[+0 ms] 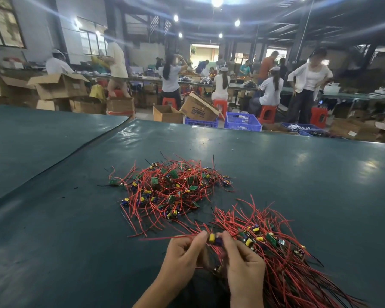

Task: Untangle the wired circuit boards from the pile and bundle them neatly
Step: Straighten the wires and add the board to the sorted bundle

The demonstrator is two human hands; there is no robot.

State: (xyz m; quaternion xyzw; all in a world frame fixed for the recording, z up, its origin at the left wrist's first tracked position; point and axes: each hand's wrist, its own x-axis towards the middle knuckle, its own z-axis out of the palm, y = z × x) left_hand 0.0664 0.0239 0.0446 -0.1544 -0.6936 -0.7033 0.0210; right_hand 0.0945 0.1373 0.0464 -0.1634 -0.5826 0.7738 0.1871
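Note:
A tangled pile [169, 190] of small green circuit boards with red and black wires lies on the dark green table [298, 174], ahead of my hands. To the right, a second heap [273, 247] has its wires lying roughly parallel. My left hand [182, 252] and my right hand [242, 261] meet near the table's front edge. Between their fingertips they pinch one small board [214, 238] with a yellow part, its red wires trailing left and down. The lower wires are hidden behind my hands.
A seam [76, 152] runs diagonally across the table covering on the left. Beyond the far edge stand cardboard boxes [198, 107], blue crates [242, 121] and red stools, with several people working at other tables.

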